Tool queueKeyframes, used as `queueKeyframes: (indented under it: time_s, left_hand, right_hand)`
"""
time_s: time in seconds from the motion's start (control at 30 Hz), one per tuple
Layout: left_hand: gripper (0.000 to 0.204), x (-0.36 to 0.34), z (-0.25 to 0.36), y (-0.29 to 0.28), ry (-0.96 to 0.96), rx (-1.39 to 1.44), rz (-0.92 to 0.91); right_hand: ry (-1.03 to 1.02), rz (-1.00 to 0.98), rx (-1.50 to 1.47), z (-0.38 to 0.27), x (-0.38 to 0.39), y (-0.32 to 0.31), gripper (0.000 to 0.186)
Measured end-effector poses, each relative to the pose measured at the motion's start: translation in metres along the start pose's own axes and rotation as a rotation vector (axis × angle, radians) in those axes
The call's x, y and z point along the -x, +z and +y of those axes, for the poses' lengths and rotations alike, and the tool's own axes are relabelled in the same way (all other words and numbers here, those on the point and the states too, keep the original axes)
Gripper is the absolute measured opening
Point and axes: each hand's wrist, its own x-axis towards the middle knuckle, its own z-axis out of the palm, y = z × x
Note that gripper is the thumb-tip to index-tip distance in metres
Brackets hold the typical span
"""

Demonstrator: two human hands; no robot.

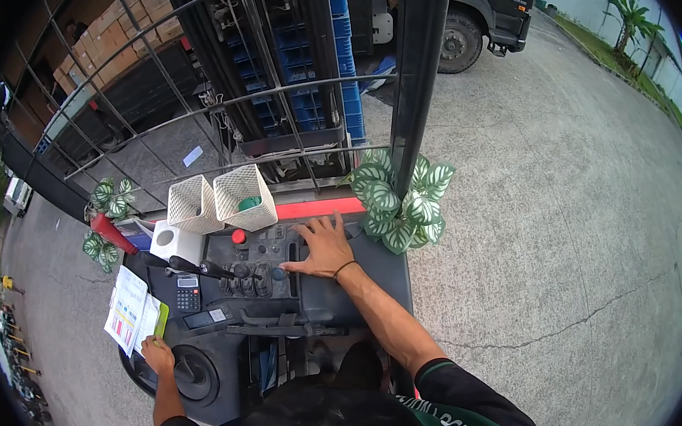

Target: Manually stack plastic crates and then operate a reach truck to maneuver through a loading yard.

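Note:
My left hand (pixel 158 355) is closed at the lower edge of a sheaf of papers (pixel 128 308) with a green-edged folder (pixel 160 318) under it. It is just above the black steering wheel (pixel 197 374). Spread over the dark console is my right hand (pixel 324 247), palm down and fingers apart, a dark band at its wrist. Its thumb reaches close to a round blue-grey knob (pixel 279 273); whether it touches is unclear. Left of it stand black control levers (pixel 211 269) and a red button (pixel 239 237).
A calculator (pixel 188 292), a phone (pixel 206 318), a tissue box (pixel 177 241) and two white baskets (pixel 245 200) sit on the console. Leafy plants (pixel 404 201) flank it. Beyond the forklift's metal guard (pixel 179 89) are blue pallets (pixel 347 92) and a black truck (pixel 493 5).

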Motion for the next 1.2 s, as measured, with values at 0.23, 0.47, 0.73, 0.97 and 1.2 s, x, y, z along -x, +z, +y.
queueKeyframes:
  time_s: [0.23,0.47,0.73,0.97,1.2]
  left_hand:
    - [0.042,0.127,-0.11,0.0,-0.282,0.056,0.065]
    - [0.04,0.078,0.081,-0.019,0.125,0.243,0.086]
    - [0.051,0.121,-0.082,-0.042,-0.318,-0.062,0.051]
    - [0.041,0.141,-0.021,-0.101,-0.545,-0.055,-0.135]
    - [0.066,0.037,0.149,-0.138,0.309,0.947,-0.031]
  right_hand:
    - [-0.017,-0.026,-0.005,-0.016,0.005,0.007,0.097]
    - [-0.001,-0.02,-0.023,-0.022,0.015,0.01,0.101]
    - [0.017,-0.042,0.001,-0.031,0.025,-0.005,0.103]
    - [0.044,-0.051,-0.11,-0.041,0.031,-0.002,0.082]
    - [-0.298,-0.186,-0.758,-0.189,-0.011,-0.016,0.053]
